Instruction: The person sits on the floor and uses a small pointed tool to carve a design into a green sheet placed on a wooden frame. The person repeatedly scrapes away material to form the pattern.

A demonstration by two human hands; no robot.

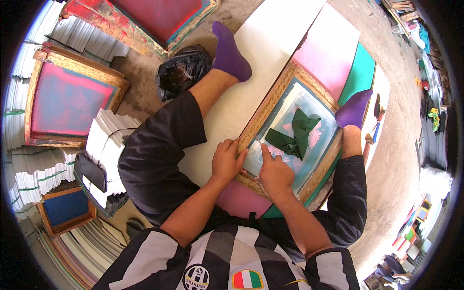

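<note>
A wooden-framed printing screen [263,106] lies between my legs, its mesh pale blue with pink leaf-like shapes. My left hand [227,162] grips the frame's left side near the lower corner, thumb toward the mesh. Inside the frame, my right hand [276,169] points its index finger onto the whitish left margin of the mesh, the other fingers curled; nothing shows in it. A crumpled dark green cloth [302,133] rests on the mesh, just beyond my right hand. Whatever lies under my right palm is hidden.
Under the frame are white, pink [333,43] and green [358,72] boards. My feet in purple socks flank it. Small tools [378,121] lie beyond my right foot. A black plastic bag [183,70], other screens [72,99] and paper stacks [108,140] stand left.
</note>
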